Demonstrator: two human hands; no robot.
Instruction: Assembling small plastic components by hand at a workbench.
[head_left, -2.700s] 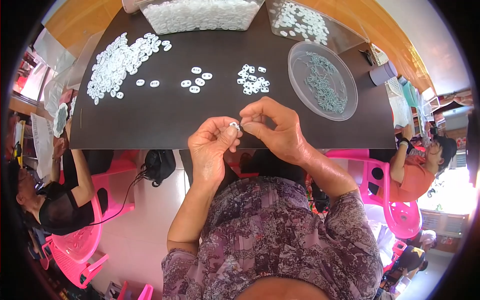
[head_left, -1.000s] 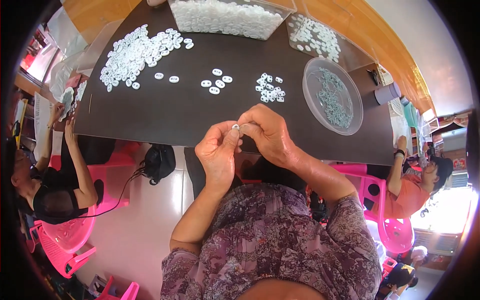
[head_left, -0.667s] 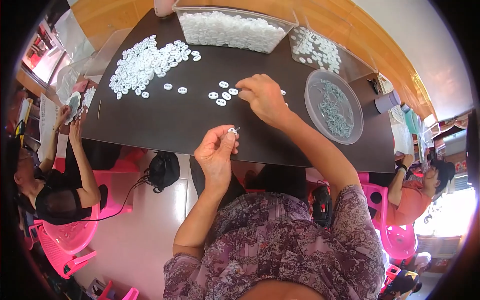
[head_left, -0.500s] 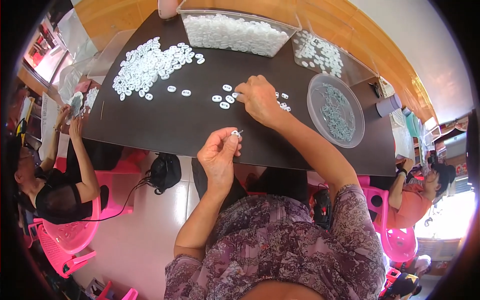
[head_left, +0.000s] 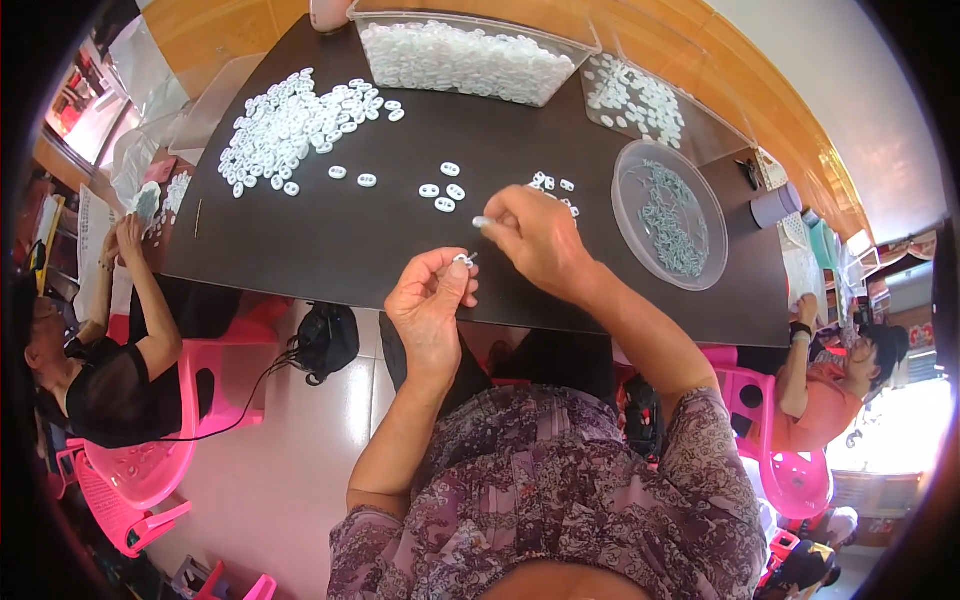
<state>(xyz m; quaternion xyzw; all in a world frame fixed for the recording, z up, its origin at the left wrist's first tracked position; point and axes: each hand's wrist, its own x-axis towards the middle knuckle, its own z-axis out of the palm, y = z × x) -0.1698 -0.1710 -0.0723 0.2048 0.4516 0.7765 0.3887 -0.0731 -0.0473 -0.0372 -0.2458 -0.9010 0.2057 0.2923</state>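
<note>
My left hand (head_left: 428, 305) is closed over the table's front edge, pinching a small white plastic piece (head_left: 462, 259) with a thin greyish pin sticking out of it. Slightly right of and beyond it, my right hand (head_left: 548, 243) pinches a white oval piece (head_left: 482, 222) between thumb and fingertips, held above the tabletop. Several white ovals with two holes (head_left: 445, 205) lie loose to the left of that hand. Some smaller white pieces (head_left: 567, 185) are partly hidden behind it. Farther right sits a clear round tub (head_left: 628, 235) holding grey-green pins (head_left: 668, 225).
A large heap of white ovals (head_left: 290, 130) covers the table's far left. Behind stand a clear box (head_left: 545, 95) full of white pieces and another clear bin (head_left: 715, 135) with fewer. A purple cup (head_left: 776, 208) is at right. Seated people work on both sides.
My right hand has lifted a white oval from the loose group and drawn it back toward me, nearer my left hand. The left hand has stayed nearly in place, keeping its pinch.
</note>
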